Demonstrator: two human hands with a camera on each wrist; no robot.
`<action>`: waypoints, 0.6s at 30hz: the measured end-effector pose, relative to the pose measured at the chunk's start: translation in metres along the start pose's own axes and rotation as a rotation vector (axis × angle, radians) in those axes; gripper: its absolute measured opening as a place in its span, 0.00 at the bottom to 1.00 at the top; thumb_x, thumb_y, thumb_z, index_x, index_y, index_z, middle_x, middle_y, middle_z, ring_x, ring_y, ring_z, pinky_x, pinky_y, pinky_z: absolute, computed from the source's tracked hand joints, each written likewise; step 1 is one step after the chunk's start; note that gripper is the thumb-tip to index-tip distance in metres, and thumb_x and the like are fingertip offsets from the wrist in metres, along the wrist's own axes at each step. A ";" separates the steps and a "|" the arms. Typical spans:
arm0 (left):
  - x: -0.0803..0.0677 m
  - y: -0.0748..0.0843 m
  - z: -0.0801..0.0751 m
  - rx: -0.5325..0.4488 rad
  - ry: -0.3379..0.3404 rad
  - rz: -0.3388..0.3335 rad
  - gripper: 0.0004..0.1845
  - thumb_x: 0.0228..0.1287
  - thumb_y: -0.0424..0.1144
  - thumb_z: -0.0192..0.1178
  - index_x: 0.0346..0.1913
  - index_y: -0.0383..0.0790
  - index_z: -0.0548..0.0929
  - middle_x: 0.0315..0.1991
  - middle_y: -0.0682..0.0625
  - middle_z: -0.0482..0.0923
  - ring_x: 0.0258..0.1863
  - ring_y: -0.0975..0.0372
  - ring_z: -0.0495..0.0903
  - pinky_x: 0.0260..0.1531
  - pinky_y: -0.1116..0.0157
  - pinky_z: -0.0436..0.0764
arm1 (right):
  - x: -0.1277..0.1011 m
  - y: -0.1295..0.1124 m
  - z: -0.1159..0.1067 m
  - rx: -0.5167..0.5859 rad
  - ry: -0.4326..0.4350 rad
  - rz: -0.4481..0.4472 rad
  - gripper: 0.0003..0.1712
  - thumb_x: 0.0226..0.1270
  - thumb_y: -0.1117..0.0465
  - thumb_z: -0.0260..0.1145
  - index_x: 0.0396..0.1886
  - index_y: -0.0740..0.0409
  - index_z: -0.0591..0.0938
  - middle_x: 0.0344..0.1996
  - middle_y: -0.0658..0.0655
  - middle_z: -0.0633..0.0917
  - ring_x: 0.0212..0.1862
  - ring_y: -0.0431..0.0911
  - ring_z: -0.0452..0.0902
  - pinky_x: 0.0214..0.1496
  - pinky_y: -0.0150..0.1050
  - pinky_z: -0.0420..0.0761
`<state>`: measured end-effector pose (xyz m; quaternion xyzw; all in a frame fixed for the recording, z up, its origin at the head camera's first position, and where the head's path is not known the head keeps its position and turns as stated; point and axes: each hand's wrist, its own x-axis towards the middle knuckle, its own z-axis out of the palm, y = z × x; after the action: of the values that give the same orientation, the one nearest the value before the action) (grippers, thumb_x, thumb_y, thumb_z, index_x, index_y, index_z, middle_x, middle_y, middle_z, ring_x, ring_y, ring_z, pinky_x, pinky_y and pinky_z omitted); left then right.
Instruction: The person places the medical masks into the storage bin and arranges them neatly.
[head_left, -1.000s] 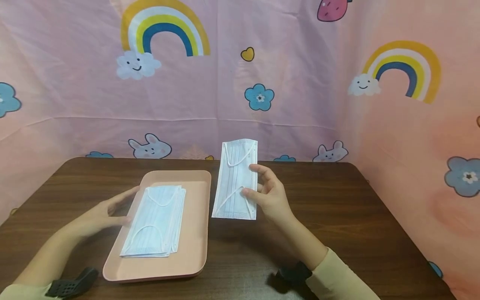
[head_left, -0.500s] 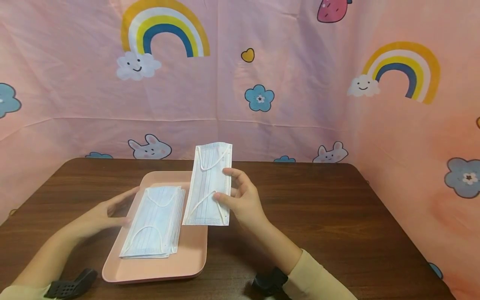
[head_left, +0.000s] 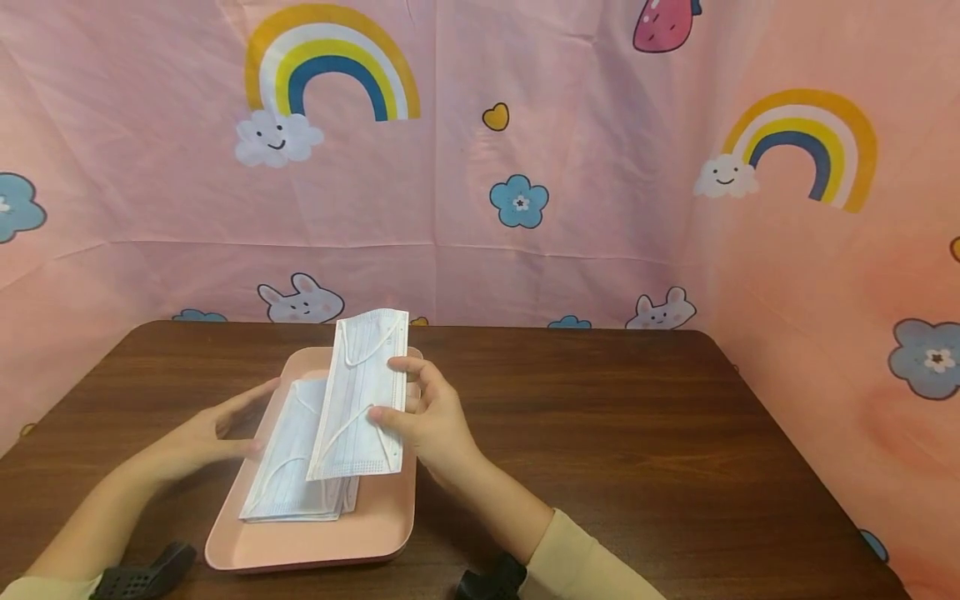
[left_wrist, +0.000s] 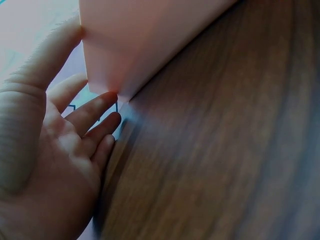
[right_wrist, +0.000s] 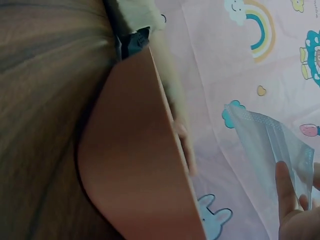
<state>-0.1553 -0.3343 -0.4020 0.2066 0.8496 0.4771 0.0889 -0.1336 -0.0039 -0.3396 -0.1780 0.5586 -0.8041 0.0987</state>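
Observation:
A pale blue pleated face mask [head_left: 351, 397] with white ear loops is pinched along its right edge by my right hand [head_left: 437, 423]. It is raised and slightly tilted over the tray, overlapping a stack of similar masks [head_left: 279, 483] in the head view. That stack lies on the left side of the pink tray [head_left: 375, 527]. My left hand [head_left: 197, 440] rests at the tray's left rim, thumb and fingers spread and relaxed. In the left wrist view, its fingertips [left_wrist: 111, 97] lie against the tray's outer wall [left_wrist: 145, 40]. The right wrist view shows the mask [right_wrist: 260, 145] above the rim.
The dark wood table [head_left: 600, 433] extends to the right of the tray. A pink cloth backdrop [head_left: 570, 150] printed with rainbows, flowers and rabbits hangs behind and around it. Black straps [head_left: 146, 575] sit at both wrists.
My right hand has carried the mask left and a little lower, from beside the tray to over the stack. The left hand and tray have stayed in place.

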 end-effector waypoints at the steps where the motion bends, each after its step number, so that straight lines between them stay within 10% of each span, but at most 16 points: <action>1: 0.000 0.000 0.000 -0.007 0.004 0.002 0.45 0.58 0.31 0.63 0.76 0.46 0.52 0.72 0.31 0.49 0.66 0.31 0.46 0.51 0.29 0.53 | 0.001 0.003 0.002 -0.001 0.000 0.007 0.31 0.55 0.83 0.64 0.58 0.62 0.70 0.44 0.62 0.80 0.40 0.52 0.83 0.37 0.43 0.83; 18: -0.001 0.001 0.001 0.000 0.005 -0.013 0.45 0.58 0.33 0.63 0.76 0.47 0.52 0.72 0.30 0.48 0.66 0.30 0.46 0.49 0.26 0.52 | 0.018 0.040 0.036 -0.101 0.122 0.086 0.29 0.50 0.82 0.68 0.53 0.60 0.75 0.43 0.54 0.76 0.37 0.49 0.83 0.36 0.40 0.83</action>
<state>-0.1542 -0.3335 -0.4017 0.1997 0.8511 0.4772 0.0900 -0.1375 -0.0557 -0.3624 -0.1091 0.6106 -0.7792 0.0898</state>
